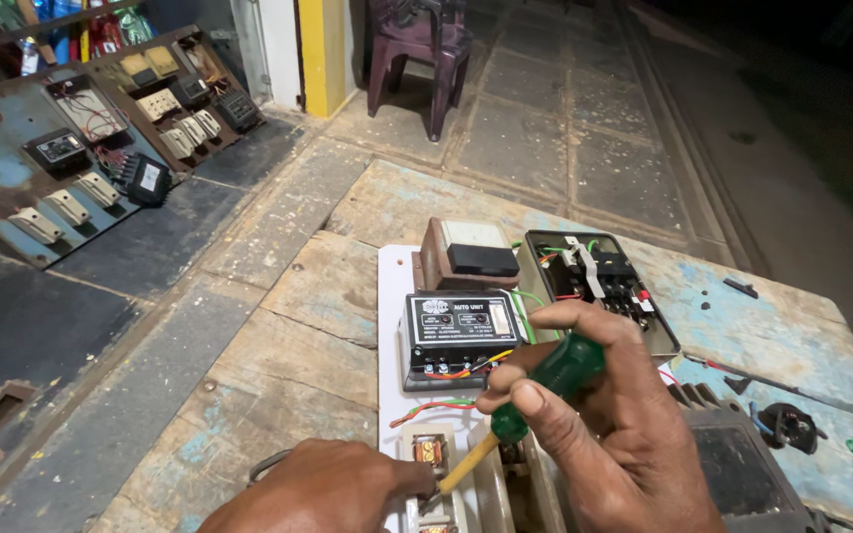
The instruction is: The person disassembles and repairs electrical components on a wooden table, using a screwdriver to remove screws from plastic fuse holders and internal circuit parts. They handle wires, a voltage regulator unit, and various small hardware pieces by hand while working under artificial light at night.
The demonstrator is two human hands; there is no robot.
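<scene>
Green-handled screwdriver (535, 390), pinched in the right hand (594, 424), has its tip at a terminal of the cream fuse holder (433, 459) on the white board (392, 296), near edge of the surface, the left hand (323, 489) pressing fingers together beside it; turning the screw seems in hand, calling for steady downward pressure.

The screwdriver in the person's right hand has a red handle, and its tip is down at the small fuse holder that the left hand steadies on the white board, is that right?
Not quite: the head view shows the screwdriver has a green handle, not red. The rest holds: the right hand grips it, its tip is down at the small fuse holder, and the left hand steadies that holder on the white board.
</scene>
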